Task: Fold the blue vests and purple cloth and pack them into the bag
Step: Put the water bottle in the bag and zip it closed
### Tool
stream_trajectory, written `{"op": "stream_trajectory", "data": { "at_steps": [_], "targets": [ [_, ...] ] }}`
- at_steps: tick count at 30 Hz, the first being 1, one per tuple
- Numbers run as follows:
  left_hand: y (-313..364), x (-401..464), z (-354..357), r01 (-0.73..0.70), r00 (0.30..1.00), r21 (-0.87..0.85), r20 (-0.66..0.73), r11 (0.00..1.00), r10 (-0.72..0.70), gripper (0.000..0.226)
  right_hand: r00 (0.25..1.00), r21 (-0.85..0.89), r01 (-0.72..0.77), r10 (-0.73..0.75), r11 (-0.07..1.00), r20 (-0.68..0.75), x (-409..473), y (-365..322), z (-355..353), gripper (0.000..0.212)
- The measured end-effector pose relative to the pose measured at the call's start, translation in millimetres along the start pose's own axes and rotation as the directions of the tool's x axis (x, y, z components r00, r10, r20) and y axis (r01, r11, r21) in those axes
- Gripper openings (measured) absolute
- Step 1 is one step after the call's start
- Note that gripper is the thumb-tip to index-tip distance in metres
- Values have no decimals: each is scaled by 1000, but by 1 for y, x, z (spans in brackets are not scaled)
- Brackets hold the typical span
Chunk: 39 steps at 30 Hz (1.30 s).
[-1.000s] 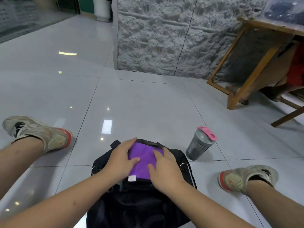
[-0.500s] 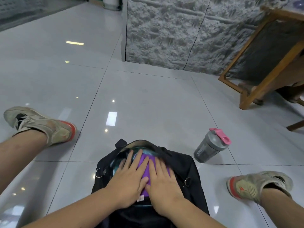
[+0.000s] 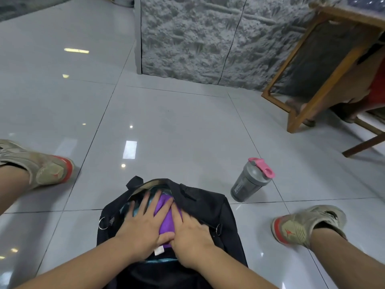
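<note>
Both forearms enter from 6 o'clock, bare, angled inward and meeting at frame centre-bottom. Left hand (image 3: 143, 228) lies palm down, fingers straight and spread, pointing to 1 o'clock, thumb stretched toward 3 o'clock. Right hand (image 3: 192, 234) sits just beside it at 3 o'clock, palm down, fingers extended toward 11 o'clock, the two thumbs touching or nearly so. Bare legs splay out to 9 and 4 o'clock, feet in worn sneakers.

Indoor room of unclear kind, glossy grey tiled floor (image 3: 177, 122), rough grey stone-textured wall (image 3: 198, 38) at 12 o'clock, wooden bench (image 3: 325, 65) at 2 o'clock.
</note>
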<state>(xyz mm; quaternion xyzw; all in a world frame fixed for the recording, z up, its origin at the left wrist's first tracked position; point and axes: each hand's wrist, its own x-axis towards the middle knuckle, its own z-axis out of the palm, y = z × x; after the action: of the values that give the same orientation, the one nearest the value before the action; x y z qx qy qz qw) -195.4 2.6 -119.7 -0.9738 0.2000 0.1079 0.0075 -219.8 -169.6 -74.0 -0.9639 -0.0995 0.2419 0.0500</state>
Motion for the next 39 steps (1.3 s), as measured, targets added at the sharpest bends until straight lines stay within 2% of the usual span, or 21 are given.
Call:
{"op": "stream_trajectory", "data": {
  "at_steps": [5, 7, 10, 14, 17, 20, 23, 27, 28, 31, 35, 37, 39],
  "targets": [
    [7, -6, -37, -64, 997, 88, -45, 994, 69, 121, 990, 133, 53, -70, 990, 125, -14, 3, -37, 99],
    [19, -5, -65, -48, 998, 144, 46, 988, 42, 128, 980, 138, 104, -125, 985, 157, -16, 10, -60, 79],
    [41, 1, -99, -35, 998, 232, 63, 972, 21, 110, 982, 231, 128, -156, 965, 106, -21, 24, -98, 35],
    [63, 7, -121, -24, 999, 107, -38, 994, 28, 73, 994, 479, 94, -53, 873, -98, -26, 47, -136, 29],
    [86, 15, -120, 28, 994, -163, -96, 986, -44, 55, 977, 601, 84, 53, 795, -207, -27, 68, -151, 29],
    [107, 23, -115, 148, 989, -433, 59, 889, -136, 61, 941, 581, 50, 157, 812, -300, -21, 91, -159, 31],
    [120, 31, -103, 266, 959, -559, 235, 785, -158, 62, 863, 502, -84, 315, 861, -395, -12, 124, -163, 37],
    [134, 35, -86, 433, 889, -722, 440, 539, -124, 52, 769, 527, -220, 478, 821, -425, 5, 171, -160, 52],
    [136, 36, -84, 441, 884, -727, 454, 527, -114, 51, 760, 519, -259, 503, 815, -411, 10, 181, -157, 56],
    [142, 33, -87, 421, 883, -694, 462, 584, -88, 42, 760, 470, -380, 559, 797, -333, 19, 198, -145, 63],
    [150, 30, -91, 409, 882, -699, 467, 587, -57, 41, 774, 448, -422, 571, 788, -274, 26, 204, -127, 61],
    [151, 29, -88, 454, 866, -731, 496, 509, -59, 44, 774, 478, -391, 562, 786, -291, 30, 205, -121, 63],
    [150, 27, -88, 525, 839, -791, 543, 313, -37, 40, 770, 456, -400, 561, 795, -304, 32, 205, -118, 63]
  ]
}}
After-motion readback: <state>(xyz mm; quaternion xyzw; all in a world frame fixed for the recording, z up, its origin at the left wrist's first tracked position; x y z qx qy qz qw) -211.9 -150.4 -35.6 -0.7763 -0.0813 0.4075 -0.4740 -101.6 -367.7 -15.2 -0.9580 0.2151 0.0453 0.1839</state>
